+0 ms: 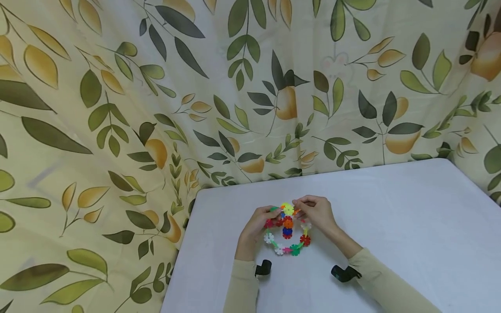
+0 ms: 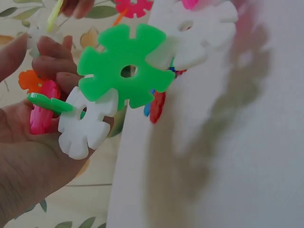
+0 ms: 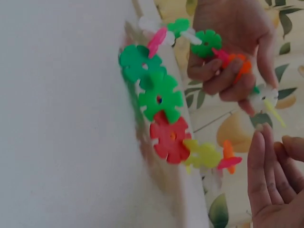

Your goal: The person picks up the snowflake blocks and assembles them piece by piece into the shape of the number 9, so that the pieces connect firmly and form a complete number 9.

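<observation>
A ring-shaped chain of notched plastic flower discs (image 1: 295, 249) in several colours hangs from my left hand (image 1: 258, 221). In the right wrist view, the fingers of that hand curl round its pink and orange discs (image 3: 239, 65), and a white disc (image 3: 263, 99) with a yellow disc (image 3: 274, 113) sticks out past them. My right hand (image 1: 315, 213) is close to the yellow disc at the top. Its fingers look fairly straight in the right wrist view, with nothing visible between them and the thumb. In the middle of the ring hangs a short orange, blue and red column (image 1: 287, 223).
A white-covered table (image 1: 391, 217) lies under the hands. Behind and to the left hangs a leaf-patterned curtain (image 1: 219, 87). Dark wrist cameras (image 1: 344, 274) are strapped over both sleeves.
</observation>
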